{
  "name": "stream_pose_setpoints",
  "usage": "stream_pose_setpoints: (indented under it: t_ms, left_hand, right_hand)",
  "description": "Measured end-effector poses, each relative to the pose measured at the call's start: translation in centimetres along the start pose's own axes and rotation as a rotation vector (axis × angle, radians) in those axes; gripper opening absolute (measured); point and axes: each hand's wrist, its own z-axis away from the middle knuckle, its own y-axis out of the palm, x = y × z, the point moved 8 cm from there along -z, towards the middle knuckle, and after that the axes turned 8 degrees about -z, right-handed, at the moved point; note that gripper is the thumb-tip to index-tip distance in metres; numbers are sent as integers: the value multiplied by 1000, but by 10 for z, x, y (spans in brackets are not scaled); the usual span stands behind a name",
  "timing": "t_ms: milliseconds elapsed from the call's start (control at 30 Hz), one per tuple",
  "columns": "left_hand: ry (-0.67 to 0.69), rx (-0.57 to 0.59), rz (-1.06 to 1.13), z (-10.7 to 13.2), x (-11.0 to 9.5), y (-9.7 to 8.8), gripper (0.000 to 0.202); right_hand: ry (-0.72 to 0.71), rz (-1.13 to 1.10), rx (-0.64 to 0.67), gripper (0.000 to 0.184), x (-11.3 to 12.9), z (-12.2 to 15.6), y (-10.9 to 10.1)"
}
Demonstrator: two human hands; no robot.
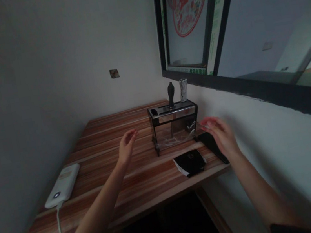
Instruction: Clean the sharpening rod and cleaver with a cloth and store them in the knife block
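My left hand [127, 144] is raised over the table, to the left of the rack, its fingers loosely bent and apart from the thumb, with nothing seen in them. To the right of the rack, my right hand [220, 134] has its fingers bent towards the thumb; a faint clear glint lies at the fingertips, too dim to name. Between the hands stands a black-framed knife rack [173, 114] with a shiny top and a see-through, crinkly-looking lower front. A black handle [171, 94] and a pale, patterned handle [183, 90] stick up from it.
A black pouch-like item [191, 162] with a white edge lies before the rack, beside a flat black object [212, 147]. A white power bank [62, 186] with a cable [60, 228] rests at left on the striped wooden table [94, 142]. A dark-framed window [211, 75] borders the right.
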Motion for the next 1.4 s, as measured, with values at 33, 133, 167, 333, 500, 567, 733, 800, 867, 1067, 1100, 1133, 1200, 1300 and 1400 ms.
stream_pose_setpoints:
  t_ms: [33,133,167,333,500,567,733,800,867,1067,1100,1133,1200,1300,1400]
  left_hand:
    - [-33,-34,30,5,4,-7,35]
    - [-131,-95,127,21,18,-16,32]
    - [-159,-105,156,26,23,-14,33]
    - [-284,-80,244,46,44,9,44]
    - [-388,-10,272,54,57,24,50]
    - [-417,12,278,54,60,26,50]
    - [-450,-4,267,53,64,24,42]
    - [-452,-19,250,53,66,23,39]
    - [-453,-37,230,54,67,21,37]
    - [-465,-66,197,57,68,19,35]
    - [-471,-67,195,58,68,19,35]
    - [-478,-68,194,58,68,19,36]
    - [-494,-70,190,59,69,19,35]
    - [-515,-72,184,61,69,18,35]
    - [-530,-73,177,62,68,18,37]
  right_hand:
    - [-3,6,-1,21,0,14,13]
    - [94,-43,200,26,-21,43,90]
    - [134,-95,289,25,-32,48,122]
    - [343,-93,464,40,-112,47,254]
    - [343,-43,342,56,-166,40,274]
    - [330,-28,315,57,-173,42,267]
    - [324,-21,297,64,-179,43,262]
    - [318,-27,293,64,-180,42,264]
    - [306,-32,284,62,-180,42,265]
    - [294,-37,282,59,-179,44,263]
    - [293,-37,285,59,-178,44,263]
    - [292,-36,288,59,-178,44,263]
    - [289,-33,293,58,-178,44,263]
    - [290,-26,299,58,-178,44,264]
    - [296,-18,302,58,-180,44,264]
